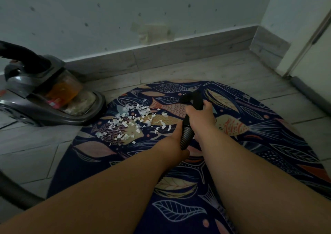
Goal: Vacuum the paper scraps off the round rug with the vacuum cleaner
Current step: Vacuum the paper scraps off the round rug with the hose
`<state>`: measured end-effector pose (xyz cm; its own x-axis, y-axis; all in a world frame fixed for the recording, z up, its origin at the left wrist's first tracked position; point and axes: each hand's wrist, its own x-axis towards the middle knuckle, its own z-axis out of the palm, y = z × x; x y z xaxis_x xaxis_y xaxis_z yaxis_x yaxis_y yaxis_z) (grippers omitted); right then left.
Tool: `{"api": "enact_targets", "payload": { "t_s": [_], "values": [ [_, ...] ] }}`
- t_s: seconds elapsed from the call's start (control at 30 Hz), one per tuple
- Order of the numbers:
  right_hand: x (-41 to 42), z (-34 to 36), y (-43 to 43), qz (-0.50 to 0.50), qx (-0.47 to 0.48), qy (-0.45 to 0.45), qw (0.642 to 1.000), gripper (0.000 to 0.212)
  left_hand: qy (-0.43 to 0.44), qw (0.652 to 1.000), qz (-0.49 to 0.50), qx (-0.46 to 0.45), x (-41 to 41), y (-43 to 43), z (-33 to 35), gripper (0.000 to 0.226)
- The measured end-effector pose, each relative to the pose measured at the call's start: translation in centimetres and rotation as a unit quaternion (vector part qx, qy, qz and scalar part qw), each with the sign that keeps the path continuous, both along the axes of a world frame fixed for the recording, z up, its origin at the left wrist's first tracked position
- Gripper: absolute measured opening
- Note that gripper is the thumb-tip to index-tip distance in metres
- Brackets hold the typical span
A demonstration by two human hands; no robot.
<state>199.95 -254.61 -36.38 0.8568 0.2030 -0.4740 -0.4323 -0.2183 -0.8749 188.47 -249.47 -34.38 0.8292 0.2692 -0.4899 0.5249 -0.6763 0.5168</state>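
Both hands are over the middle of the round rug (268,144). The right hand (201,116) wraps tight round the black nozzle (192,97), and the left hand (179,144) clamps the ribbed hose (186,135) just behind it. The paper scraps (132,122) lie heaped on the rug's left half, and the nozzle mouth points toward the rug's far edge, not at them. The vacuum cleaner (48,94) sits just off the rug's left rim. Danger here: sweep in too fast and light scraps may scatter off the rug; press too flat and suction could grab the rug itself.
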Motion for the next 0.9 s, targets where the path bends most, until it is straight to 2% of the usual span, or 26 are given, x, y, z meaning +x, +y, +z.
{"api": "enact_targets", "payload": {
  "t_s": [0.47, 0.9],
  "values": [
    [2.5, -0.6, 0.8, 0.006, -0.004, -0.021, 1.000, 0.072, -0.016, 0.999, 0.008, -0.031, 2.2, 1.0, -1.3, 0.097],
    [-1.0, -0.4, 5.7, 0.108, -0.002, -0.005, 0.994, 0.071, -0.015, 0.998, 0.063, -0.026, -2.6, 3.3, -0.1, 0.095]
  ]
}}
